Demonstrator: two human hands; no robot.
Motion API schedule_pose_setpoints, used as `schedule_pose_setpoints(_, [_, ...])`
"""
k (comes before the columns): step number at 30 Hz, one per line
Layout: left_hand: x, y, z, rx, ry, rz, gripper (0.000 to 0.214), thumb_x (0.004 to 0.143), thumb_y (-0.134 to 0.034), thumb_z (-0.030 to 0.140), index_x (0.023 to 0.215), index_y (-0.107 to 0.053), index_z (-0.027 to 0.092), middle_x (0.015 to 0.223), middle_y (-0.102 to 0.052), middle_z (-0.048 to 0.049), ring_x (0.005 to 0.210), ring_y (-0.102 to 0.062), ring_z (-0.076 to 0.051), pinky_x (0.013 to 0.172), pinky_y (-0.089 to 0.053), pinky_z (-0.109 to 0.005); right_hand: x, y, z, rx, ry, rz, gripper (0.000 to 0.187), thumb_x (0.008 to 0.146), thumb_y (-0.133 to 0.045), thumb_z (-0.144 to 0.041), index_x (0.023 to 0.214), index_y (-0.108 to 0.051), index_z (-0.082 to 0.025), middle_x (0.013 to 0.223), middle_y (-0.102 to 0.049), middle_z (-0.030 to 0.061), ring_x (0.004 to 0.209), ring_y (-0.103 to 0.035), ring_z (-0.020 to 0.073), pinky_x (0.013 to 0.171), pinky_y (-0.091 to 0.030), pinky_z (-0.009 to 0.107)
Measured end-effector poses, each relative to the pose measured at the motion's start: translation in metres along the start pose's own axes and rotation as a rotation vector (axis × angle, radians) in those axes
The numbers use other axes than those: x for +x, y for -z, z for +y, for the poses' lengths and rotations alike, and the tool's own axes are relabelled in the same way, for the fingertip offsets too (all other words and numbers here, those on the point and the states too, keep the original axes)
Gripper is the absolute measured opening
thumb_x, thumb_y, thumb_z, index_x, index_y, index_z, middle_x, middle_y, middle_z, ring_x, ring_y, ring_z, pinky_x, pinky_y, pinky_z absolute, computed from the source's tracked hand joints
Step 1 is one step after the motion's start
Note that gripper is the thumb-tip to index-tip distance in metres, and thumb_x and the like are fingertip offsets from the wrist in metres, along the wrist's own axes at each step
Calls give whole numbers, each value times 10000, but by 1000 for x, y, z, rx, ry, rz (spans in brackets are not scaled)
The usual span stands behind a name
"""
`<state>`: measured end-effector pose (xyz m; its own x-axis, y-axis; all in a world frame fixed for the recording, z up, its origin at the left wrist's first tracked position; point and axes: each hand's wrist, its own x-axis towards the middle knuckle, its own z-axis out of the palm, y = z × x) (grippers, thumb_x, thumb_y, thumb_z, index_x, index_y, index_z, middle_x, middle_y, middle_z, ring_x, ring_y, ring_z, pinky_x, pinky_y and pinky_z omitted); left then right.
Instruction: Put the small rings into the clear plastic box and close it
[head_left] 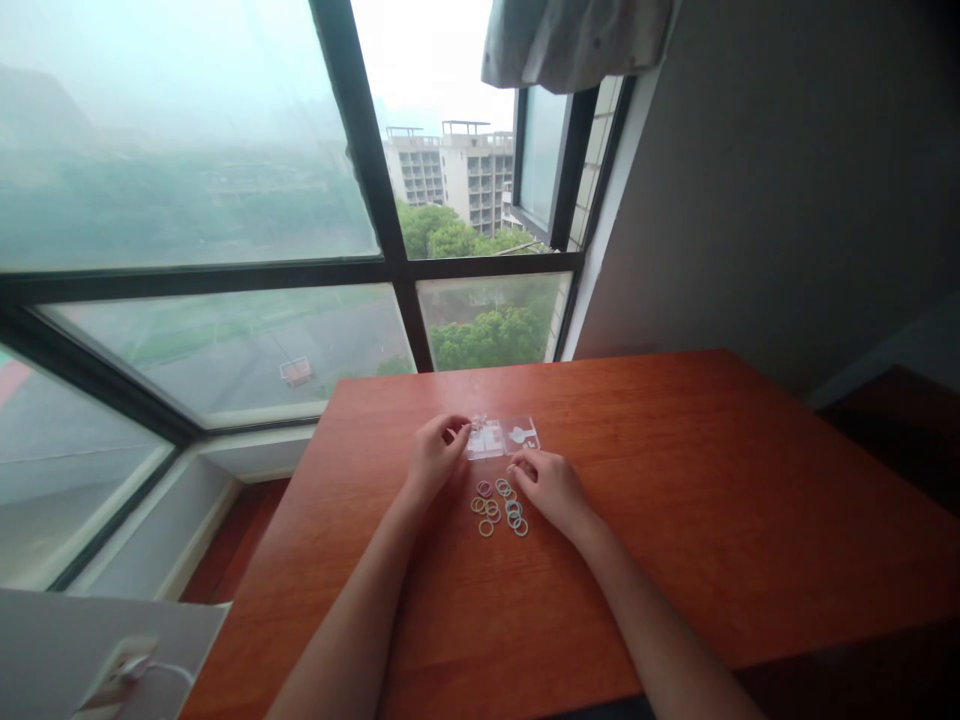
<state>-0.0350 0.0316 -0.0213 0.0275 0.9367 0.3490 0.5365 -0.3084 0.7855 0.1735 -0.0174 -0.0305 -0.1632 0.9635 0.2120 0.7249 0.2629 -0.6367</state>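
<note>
A clear plastic box with small compartments lies opened on the table, its transparent lid folded out to the right. My left hand is closed in a pinch at the box's far left corner, where small clear bits show by the fingertips. Just in front of the lid, my right hand pinches a small pale thing that looks like a hair tie; the fingers partly cover it. Several small hair ties lie loosely between my forearms: pink ones, yellow ones and pale blue-green ones.
The reddish-brown wooden table reaches a dark-framed window at its far side. A grey wall rises on the right. At the lower left, a cable is plugged into a wall socket.
</note>
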Motion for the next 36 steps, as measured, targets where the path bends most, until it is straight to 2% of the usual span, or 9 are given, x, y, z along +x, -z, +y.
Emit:
schedule_pose_setpoints(5, [-8, -4, 18, -48, -135, -125, 141, 858, -576, 266, 883, -673, 166, 757, -655, -18, 592, -518, -95, 560, -419, -197, 3, -2, 4, 197, 7, 132, 165, 838, -588, -320, 801, -684, -191, 570, -570, -23, 531, -510, 124, 545, -351, 219])
schedule_pose_setpoints(9, [-15, -10, 36, -70, -210, -308, 122, 858, -578, 236, 865, -677, 165, 775, -638, -20, 605, -517, -85, 555, -409, -186, 3, 0, 3, 290, -16, 167, 198, 831, -581, -344, 814, -685, -177, 578, -560, -20, 539, -502, 127, 543, -363, 217])
schedule_pose_setpoints(11, [-17, -12, 40, -71, -234, -356, 117, 850, -590, 228, 870, -686, 164, 762, -623, -19, 606, -513, -84, 550, -406, -183, 3, 2, 2, 316, -39, 172, 206, 826, -580, -349, 812, -685, -172, 573, -550, -22, 536, -496, 127, 538, -363, 216])
schedule_pose_setpoints(19, [-18, -16, 39, -42, -258, -360, 102, 823, -613, 231, 844, -689, 167, 773, -640, -24, 600, -524, -86, 546, -403, -185, 3, 4, -2, 342, -52, 161, 235, 820, -579, -371, 809, -690, -164, 547, -525, -24, 530, -481, 130, 520, -352, 217])
schedule_pose_setpoints(22, [-17, -15, 38, -9, -231, -313, 107, 821, -598, 242, 822, -681, 174, 776, -648, -29, 613, -540, -101, 563, -416, -202, 3, 3, -1, 350, -55, 150, 251, 825, -578, -385, 868, -696, -168, 552, -532, -25, 528, -481, 131, 527, -365, 220])
schedule_pose_setpoints(25, [-12, -9, 29, 45, -142, -140, 113, 832, -566, 242, 815, -661, 182, 770, -653, -26, 621, -544, -115, 596, -434, -224, 2, 1, 0, 332, -59, 141, 260, 823, -577, -384, 923, -697, -175, 570, -555, -23, 537, -492, 133, 546, -383, 224])
schedule_pose_setpoints(29, [-3, 3, 8, 136, -1, 79, 140, 836, -570, 296, 811, -649, 183, 751, -660, -19, 615, -548, -123, 586, -426, -229, 2, 1, -1, 285, -45, 127, 231, 824, -567, -364, 871, -697, -179, 567, -549, -22, 537, -487, 130, 539, -369, 223])
schedule_pose_setpoints(31, [1, 5, -1, 181, 19, 114, 140, 832, -572, 296, 811, -651, 183, 757, -663, -22, 614, -546, -124, 586, -422, -229, 2, 1, -1, 279, -31, 113, 215, 824, -564, -346, 857, -697, -180, 571, -546, -22, 540, -487, 128, 542, -370, 220])
schedule_pose_setpoints(36, [2, 0, -10, 223, 12, 83, 123, 813, -578, 270, 787, -658, 181, 746, -660, -23, 614, -547, -126, 591, -417, -226, 2, 2, -2, 274, -25, 92, 180, 817, -570, -318, 829, -688, -182, 588, -567, -19, 553, -506, 129, 549, -383, 215])
